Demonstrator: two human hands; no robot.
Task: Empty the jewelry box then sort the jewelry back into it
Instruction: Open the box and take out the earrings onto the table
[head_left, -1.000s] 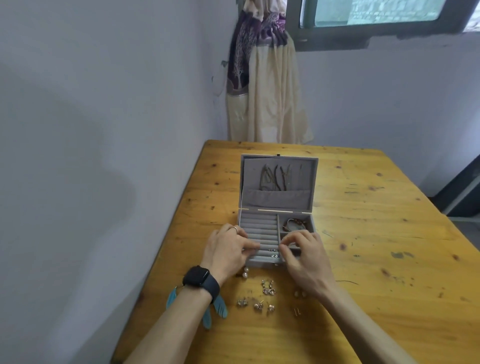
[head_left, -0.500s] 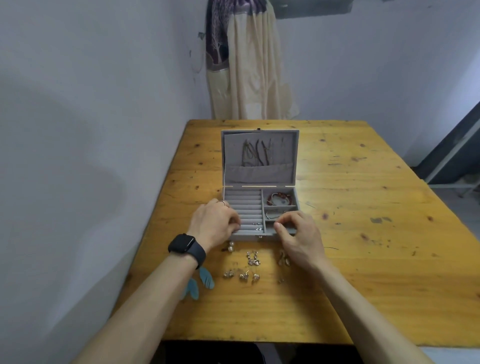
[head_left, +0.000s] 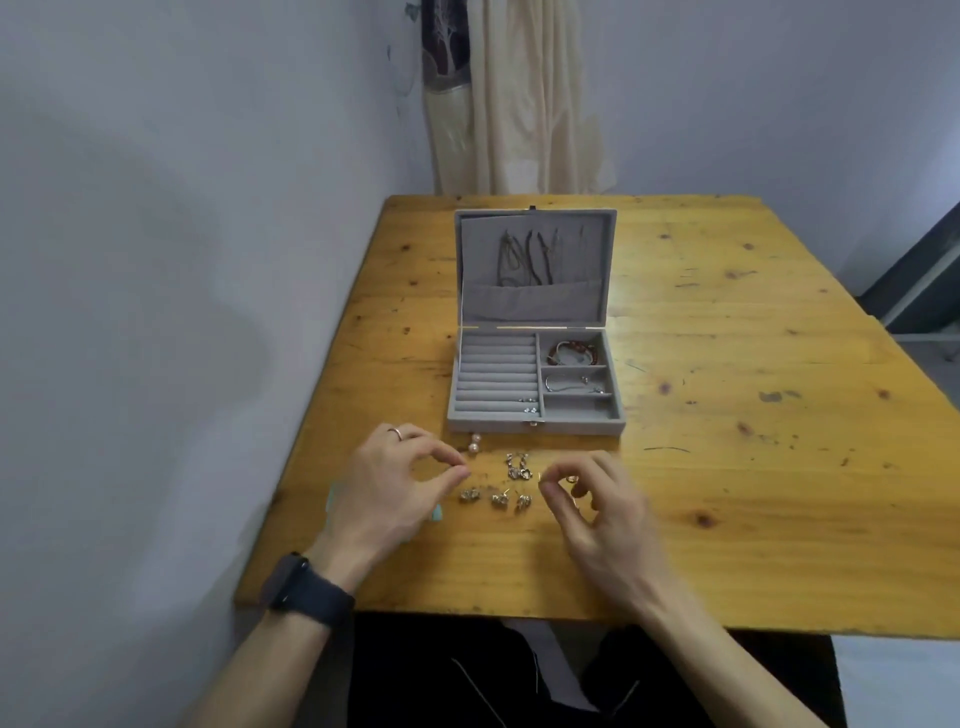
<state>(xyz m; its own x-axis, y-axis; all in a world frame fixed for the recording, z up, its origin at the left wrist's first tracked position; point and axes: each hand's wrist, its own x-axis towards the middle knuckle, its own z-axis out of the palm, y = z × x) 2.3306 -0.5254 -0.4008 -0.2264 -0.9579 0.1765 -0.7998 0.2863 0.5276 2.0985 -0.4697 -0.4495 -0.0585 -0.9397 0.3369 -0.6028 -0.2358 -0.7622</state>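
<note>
The grey jewelry box (head_left: 535, 422) stands open on the wooden table (head_left: 727, 467). Necklaces (head_left: 527, 257) hang in its raised lid. A red bracelet (head_left: 574, 353) and a silver bangle (head_left: 569, 385) lie in its right compartments, and tiny studs (head_left: 527, 405) sit in the ring rolls. In front of the box lie pearl earrings (head_left: 474, 443), silver drop earrings (head_left: 518, 466) and three small silver earrings (head_left: 496, 498). My left hand (head_left: 389, 499) hovers beside them, its thumb and forefinger tips together with nothing visible between them. My right hand (head_left: 602, 512) pinches a small gold earring (head_left: 541, 476); another gold piece (head_left: 571, 479) lies under its fingers.
A teal object (head_left: 437, 514) peeks out under my left hand near the table's left edge. A wall runs close along the left side. A curtain (head_left: 514, 98) hangs behind the table's far edge. The table's near edge is just below my wrists.
Both hands have drawn back from the box's front edge to the loose earrings on the table. The camera has tilted down, so the box now looks farther away.
</note>
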